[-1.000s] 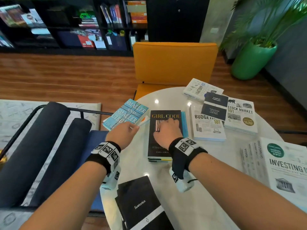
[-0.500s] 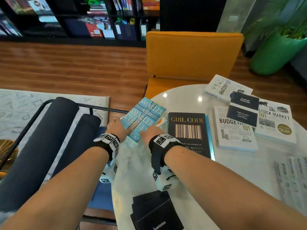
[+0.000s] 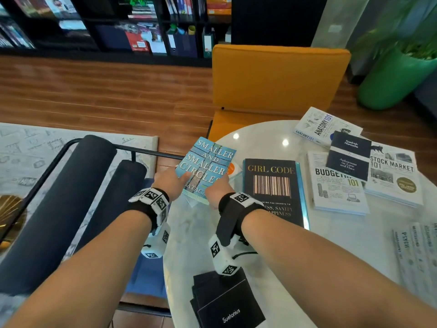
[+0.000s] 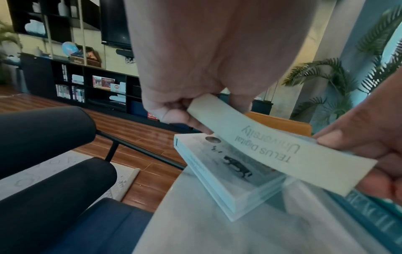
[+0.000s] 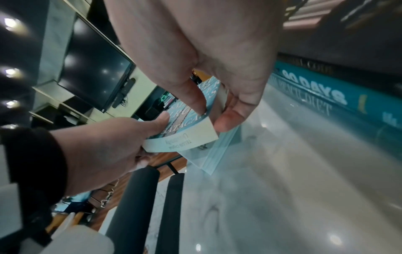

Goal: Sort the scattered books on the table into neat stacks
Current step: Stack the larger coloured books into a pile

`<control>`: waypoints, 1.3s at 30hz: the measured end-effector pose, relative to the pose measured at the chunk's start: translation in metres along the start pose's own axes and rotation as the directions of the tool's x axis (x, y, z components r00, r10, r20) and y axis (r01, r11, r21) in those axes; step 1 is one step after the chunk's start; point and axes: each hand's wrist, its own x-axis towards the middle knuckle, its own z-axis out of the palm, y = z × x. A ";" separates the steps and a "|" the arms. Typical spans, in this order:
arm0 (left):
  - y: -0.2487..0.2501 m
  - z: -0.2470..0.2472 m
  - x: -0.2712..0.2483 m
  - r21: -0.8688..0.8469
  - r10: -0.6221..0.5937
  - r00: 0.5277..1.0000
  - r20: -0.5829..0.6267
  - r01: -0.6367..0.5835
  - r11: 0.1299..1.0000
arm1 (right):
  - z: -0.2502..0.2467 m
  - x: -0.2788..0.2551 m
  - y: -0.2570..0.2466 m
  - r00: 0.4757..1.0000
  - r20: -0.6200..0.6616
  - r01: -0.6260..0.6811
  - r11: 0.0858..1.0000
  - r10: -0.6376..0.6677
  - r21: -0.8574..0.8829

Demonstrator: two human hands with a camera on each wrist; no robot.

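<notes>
Left hand: we grip the blue book (image 3: 206, 167) at its near left corner with our left hand (image 3: 170, 183), thumb on the cover and fingers curled under.
Right hand: our right hand (image 3: 216, 191) pinches the same book at its near right corner, thumb on top, fingers beneath.
Blue book: it is lifted and tilted above the left rim of the counter (image 3: 267, 261), over a pale book (image 4: 219, 165) lying flat at that edge.
Black book: the black book (image 3: 274, 190) lies flat just right of our hands, on top of a teal one.
Slip risk: we hold only the near edge, so the far end may droop and the pages fan out; in the left wrist view the page block already bows.
Edge risk: the pale book sits right at the rim, part of it past the edge; a nudge as we move could send it to the floor.
Stack risk: if we set the blue book on the black book askew, the pile will not be neat and we must square it.
Other books: white books (image 3: 338, 183) sit well apart on the right, and a dark one (image 3: 230, 301) lies near us, all unsorted.
</notes>
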 end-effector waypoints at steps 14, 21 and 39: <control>0.070 0.002 -0.077 -0.394 0.203 0.977 0.063 -0.163 0.905 | -0.093 -0.063 0.046 0.934 -0.247 0.257 0.966 -0.257 -0.031; 0.114 0.045 -0.109 -0.368 0.266 0.948 0.177 -0.187 0.911 | -0.134 -0.076 0.091 0.946 -0.254 0.183 0.979 -0.201 -0.093; 0.096 0.080 -0.126 -0.245 0.332 0.935 0.128 -0.295 0.924 | -0.134 -0.084 0.139 0.928 -0.241 0.230 0.946 -0.284 -0.230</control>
